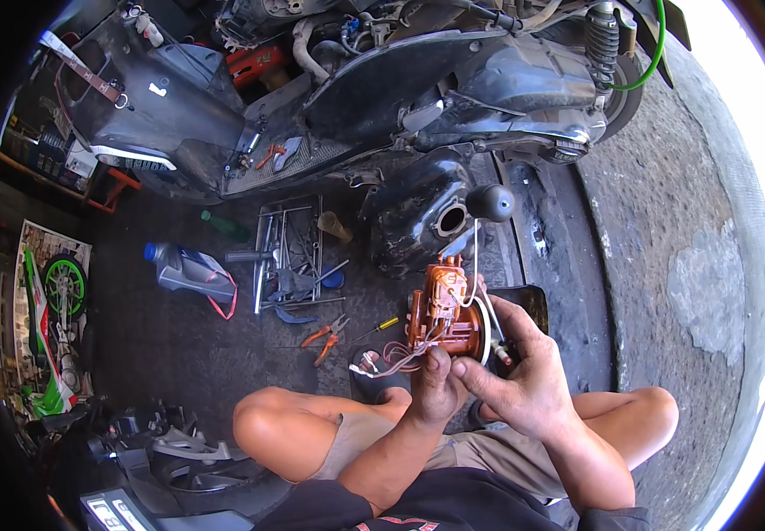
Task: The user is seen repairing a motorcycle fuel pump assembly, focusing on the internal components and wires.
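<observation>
A fuel pump assembly (449, 310), its plastic orange-brown, is held up in front of my lap. A thin wire arm rises from it to a black float (491, 203), and several loose wires (384, 361) hang at its lower left. My left hand (436, 389) grips its underside, thumb up. Around the white-edged flange on the right close the thumb and fingers of my right hand (528, 367). Some fingertips of both hands are hidden behind the part. Just beyond it lies a black fuel tank (400, 208) with a round opening.
A metal tray (263, 239) of tools lies left of the tank. Nearer are orange-handled pliers (325, 340) and a yellow-handled screwdriver (386, 324). A grey bottle (189, 273) with a blue cap lies farther left. A dark scooter (382, 97) stretches across the far side.
</observation>
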{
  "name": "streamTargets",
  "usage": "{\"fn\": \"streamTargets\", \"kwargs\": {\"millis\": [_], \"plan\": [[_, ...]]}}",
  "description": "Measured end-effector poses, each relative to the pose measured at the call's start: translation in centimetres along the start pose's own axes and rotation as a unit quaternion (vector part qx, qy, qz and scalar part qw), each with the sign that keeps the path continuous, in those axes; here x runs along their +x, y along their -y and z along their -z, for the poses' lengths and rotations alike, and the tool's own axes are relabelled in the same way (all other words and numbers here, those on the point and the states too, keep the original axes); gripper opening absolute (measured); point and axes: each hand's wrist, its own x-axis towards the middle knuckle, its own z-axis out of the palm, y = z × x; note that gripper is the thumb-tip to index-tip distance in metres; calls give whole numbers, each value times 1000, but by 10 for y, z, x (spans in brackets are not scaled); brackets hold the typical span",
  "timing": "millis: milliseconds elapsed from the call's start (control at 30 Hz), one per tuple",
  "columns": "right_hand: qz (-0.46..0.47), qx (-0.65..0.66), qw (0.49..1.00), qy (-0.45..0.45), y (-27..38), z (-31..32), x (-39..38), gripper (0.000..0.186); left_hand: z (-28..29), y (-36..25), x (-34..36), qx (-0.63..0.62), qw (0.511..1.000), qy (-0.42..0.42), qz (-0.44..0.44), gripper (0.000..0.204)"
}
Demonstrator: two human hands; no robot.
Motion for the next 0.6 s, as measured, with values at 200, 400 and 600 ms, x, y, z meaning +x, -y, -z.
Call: {"fn": "streamTargets", "kwargs": {"millis": [200,400,600], "plan": [[-21,83,996,-40,-9,2,-2,52,15,-7,11,3,987,160,-2,85],[179,-156,968,-85,-14,41,3,37,40,-45,32,-48,989,137,9,102],[240,-250,938,-23,-17,52,8,45,12,-35,25,233,960,91,129,80]]}}
